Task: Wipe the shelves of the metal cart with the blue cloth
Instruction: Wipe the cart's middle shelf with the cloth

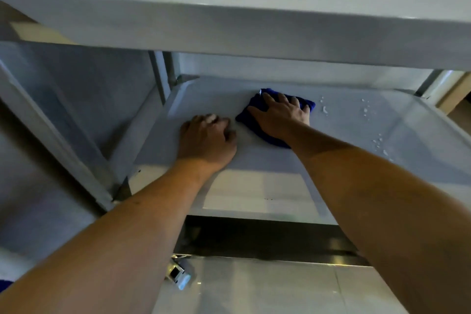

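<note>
The blue cloth (257, 116), soft and limp, lies on the middle shelf (356, 130). Right hand (281, 116) presses it flat-fingered; left hand (207, 139), loosely curled, rests empty at nine o'clock. Droplets (325, 109) at three o'clock.

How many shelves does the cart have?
3 show: the top shelf, the middle shelf under the blue cloth, and the bottom shelf. More may be hidden.
</note>
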A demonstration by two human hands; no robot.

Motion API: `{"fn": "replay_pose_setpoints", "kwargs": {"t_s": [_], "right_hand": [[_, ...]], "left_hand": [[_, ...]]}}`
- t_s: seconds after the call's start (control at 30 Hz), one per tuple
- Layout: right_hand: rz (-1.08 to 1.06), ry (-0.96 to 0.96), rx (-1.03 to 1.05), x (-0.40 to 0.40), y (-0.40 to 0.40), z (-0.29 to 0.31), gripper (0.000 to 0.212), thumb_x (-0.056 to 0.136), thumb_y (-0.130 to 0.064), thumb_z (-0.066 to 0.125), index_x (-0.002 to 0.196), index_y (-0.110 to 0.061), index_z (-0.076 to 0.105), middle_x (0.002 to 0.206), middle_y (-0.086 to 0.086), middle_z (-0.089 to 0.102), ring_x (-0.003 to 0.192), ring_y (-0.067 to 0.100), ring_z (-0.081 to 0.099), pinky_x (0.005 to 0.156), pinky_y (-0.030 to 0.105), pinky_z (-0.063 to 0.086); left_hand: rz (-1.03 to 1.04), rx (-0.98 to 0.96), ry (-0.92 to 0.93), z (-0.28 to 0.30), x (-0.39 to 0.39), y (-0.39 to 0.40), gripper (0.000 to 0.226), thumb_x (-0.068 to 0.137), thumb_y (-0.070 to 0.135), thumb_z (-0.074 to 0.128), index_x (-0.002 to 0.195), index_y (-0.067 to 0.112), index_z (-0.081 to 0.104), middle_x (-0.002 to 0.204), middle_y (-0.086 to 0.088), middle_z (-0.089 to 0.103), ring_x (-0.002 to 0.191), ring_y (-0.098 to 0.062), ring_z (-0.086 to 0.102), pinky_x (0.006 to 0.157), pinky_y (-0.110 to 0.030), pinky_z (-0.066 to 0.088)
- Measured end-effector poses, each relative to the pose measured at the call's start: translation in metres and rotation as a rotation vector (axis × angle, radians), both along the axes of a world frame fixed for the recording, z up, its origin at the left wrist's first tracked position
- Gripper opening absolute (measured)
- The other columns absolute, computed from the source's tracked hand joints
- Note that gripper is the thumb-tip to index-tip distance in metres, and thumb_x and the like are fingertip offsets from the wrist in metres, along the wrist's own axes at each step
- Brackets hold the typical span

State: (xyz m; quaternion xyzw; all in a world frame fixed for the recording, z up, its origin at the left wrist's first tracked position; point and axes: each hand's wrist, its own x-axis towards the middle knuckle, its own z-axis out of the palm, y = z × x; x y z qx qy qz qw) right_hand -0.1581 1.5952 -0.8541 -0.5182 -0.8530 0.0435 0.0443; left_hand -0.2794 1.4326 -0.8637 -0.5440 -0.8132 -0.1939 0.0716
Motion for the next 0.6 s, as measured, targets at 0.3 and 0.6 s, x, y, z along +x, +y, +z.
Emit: {"fn": "replay_pose_setpoints", "kwargs": {"t_s": [0.3, 0.6], "right_hand": [[-0.048, -0.016, -0.019, -0.034, 0.051, 0.005, 0.079, 0.087, -0.082, 0.021, 0.156, -0.044, 0.016, 0.165, 0.004, 0.019, 0.148, 0.038, 0.017, 0.116, 0.062, 0.014], [-0.021, -0.004, -0.012, 0.002, -0.005, 0.004, 0.076, 0.09, -0.077, 0.021, 0.156, -0.041, 0.018, 0.162, 0.005, 0.025, 0.145, 0.038, 0.022, 0.116, 0.063, 0.013]], "left_hand": [[0.02, -0.032, 0.034, -0.004, 0.0, 0.003, 0.043, 0.092, 0.045, 0.039, 0.124, 0.026, 0.061, 0.126, -0.002, 0.06, 0.116, -0.029, 0.05, 0.096, -0.043, 0.039], [0.001, -0.032, -0.014, 0.008, 0.005, -0.005, 0.037, 0.091, 0.043, 0.041, 0.115, 0.026, 0.065, 0.123, -0.003, 0.061, 0.115, -0.029, 0.05, 0.097, -0.042, 0.039]]}}
